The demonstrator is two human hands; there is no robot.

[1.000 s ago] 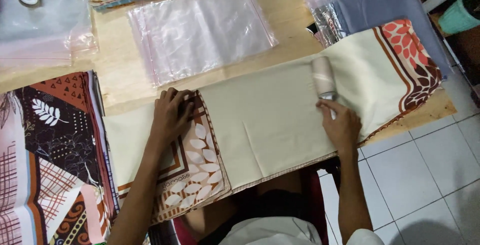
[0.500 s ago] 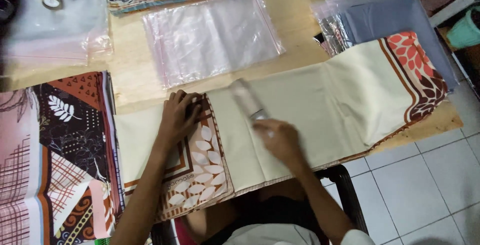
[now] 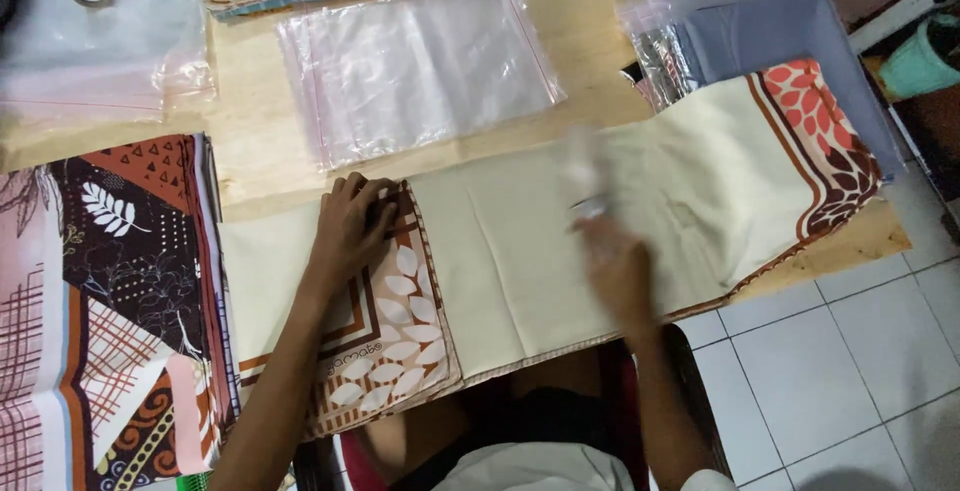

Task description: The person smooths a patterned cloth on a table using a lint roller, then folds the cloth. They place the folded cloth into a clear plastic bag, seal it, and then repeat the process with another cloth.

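Mostly smooth cream cloth (image 3: 520,241) under flat left hand (image 3: 352,226)

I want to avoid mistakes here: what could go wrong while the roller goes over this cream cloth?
The cloth hangs past the table edge, so it may slide off. Only the left hand pins it, so the fast roller in the right hand may wrinkle the free end.

Left hand (image 3: 352,226) flat, fingers spread; right hand (image 3: 618,271) motion-blurred.
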